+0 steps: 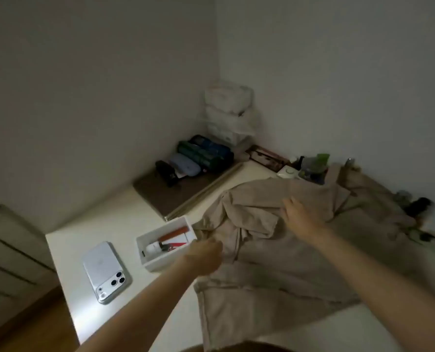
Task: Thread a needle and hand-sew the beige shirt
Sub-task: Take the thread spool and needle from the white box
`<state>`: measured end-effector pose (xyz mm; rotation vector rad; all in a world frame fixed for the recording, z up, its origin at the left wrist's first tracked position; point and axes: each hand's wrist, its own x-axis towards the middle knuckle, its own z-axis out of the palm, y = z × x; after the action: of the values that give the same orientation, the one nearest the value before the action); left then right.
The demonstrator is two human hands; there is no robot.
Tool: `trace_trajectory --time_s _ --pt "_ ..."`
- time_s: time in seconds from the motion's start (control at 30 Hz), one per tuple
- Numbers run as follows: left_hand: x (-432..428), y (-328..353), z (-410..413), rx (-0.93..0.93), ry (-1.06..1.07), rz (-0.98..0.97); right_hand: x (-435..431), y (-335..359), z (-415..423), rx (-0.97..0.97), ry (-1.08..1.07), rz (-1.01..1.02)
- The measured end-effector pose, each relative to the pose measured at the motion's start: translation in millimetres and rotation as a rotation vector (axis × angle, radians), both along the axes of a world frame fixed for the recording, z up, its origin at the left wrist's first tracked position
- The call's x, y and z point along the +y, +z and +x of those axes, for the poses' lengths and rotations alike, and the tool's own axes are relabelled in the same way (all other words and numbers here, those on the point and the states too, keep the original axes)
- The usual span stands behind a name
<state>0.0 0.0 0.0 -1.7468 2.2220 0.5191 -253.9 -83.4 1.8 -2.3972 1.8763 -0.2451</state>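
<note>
Beige shirt (274,262) lies rumpled and spread across the right half of the white counter (89,232), lower hem hanging toward the near edge, far part reaching the clutter by the right wall. Left hand (206,255) sits at the shirt's left edge, fingers curled in and bunching the fabric there, just beside the white box (165,243). Right hand (300,214) is further in, on the upper middle of the shirt, back of hand up, thumb sticking out to the left; fingers are hidden over a raised fold, so cannot tell whether it grips or only rests on the cloth. Both forearms are bare. The box is open-topped, touching or nearly touching the shirt edge, and holds a red-handled tool (174,232) and a small white cylinder (153,247); the rest of its contents are too blurred to tell. A silver phone (106,271) lies face down left of the box, apart from it. Behind, a brown board (158,196) carries dark and pale blue pouches (198,154). Stacked white packs (229,110) fill the wall corner. Small bottles and jars (310,166) stand behind the shirt, blurred.
</note>
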Motion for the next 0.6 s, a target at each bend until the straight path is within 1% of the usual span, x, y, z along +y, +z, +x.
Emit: trace_trajectory --time_s 0.03,0.07,0.13,0.23,0.3,0.33,0.4,0.5,0.53,0.6 --pt "8.2 -8.9 -2.7 -0.026 0.008 0.047 4.7 -12.2 2.9 0.062 0.005 0.084" --pt "15.1 -21.0 -2.7 -0.004 0.022 0.066 10.3 -22.9 6.2 0.079 0.043 0.148" --pt "33.0 -41.1 0.3 -0.017 0.031 0.071 32.2 -45.1 12.3 0.107 0.123 0.267" --pt "46.8 -63.2 1.1 0.026 0.068 0.016 51.6 -77.4 19.8 0.122 0.201 0.329" --pt "57.7 -68.5 1.6 0.062 0.104 -0.031 61.3 -89.9 25.4 0.152 0.221 0.264" --pt "62.6 -72.1 1.6 0.07 0.105 -0.04 65.1 -95.1 29.3 0.147 0.242 0.232" --pt "72.6 -73.4 1.5 0.082 0.107 -0.042 66.0 -99.5 35.2 0.2 0.279 0.164" --pt "82.9 -74.1 6.0 0.119 0.09 -0.041 60.3 -92.6 48.3 0.193 0.303 0.135" --pt "84.8 -71.4 8.1 0.147 0.094 -0.027 58.0 -85.3 55.1 0.178 0.335 0.081" --pt "84.9 -65.1 17.0 0.223 0.084 0.024 52.0 -75.1 73.5 0.146 0.391 0.088"
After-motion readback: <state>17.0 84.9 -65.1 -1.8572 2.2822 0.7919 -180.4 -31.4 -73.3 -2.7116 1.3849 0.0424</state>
